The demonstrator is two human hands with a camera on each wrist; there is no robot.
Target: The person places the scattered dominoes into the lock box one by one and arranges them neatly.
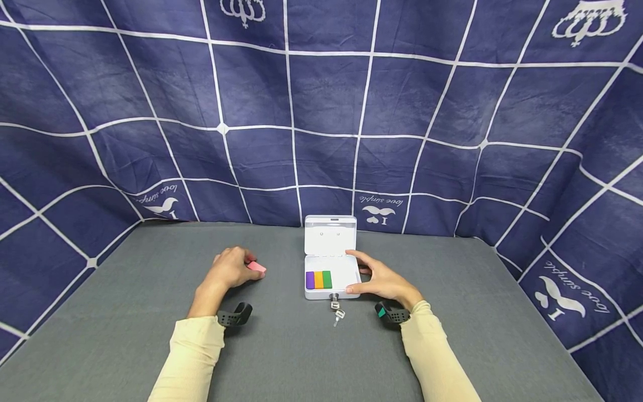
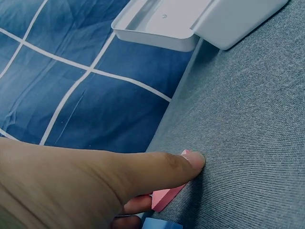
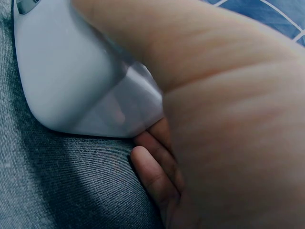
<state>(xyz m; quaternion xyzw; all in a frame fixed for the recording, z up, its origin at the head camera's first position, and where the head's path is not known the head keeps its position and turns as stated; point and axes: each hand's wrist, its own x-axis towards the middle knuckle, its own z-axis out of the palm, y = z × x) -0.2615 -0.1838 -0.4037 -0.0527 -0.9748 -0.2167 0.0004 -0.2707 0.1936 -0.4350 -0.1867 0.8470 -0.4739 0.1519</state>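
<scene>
Left of the box, my left hand (image 1: pixel 230 269) pinches a pink block (image 1: pixel 257 267) between thumb and fingers, low over the grey table. In the left wrist view a blue block (image 2: pixel 162 223) shows just below the pink one; the hand hides it in the head view. A white cash box (image 1: pixel 346 268) stands with its lid (image 1: pixel 330 237) raised. Inside, purple (image 1: pixel 310 280), orange (image 1: pixel 318 280) and green (image 1: pixel 327 279) blocks sit side by side at the left. My right hand (image 1: pixel 384 278) grips the box's right side, thumb at the front corner and fingers farther back.
Two small keys (image 1: pixel 339 315) hang from the lock at the box's front and lie toward the near side. The grey cloth-covered table (image 1: pixel 301 357) ends at a dark blue checked curtain (image 1: pixel 321 156) behind the box. Dark bands (image 1: pixel 235 316) circle both wrists.
</scene>
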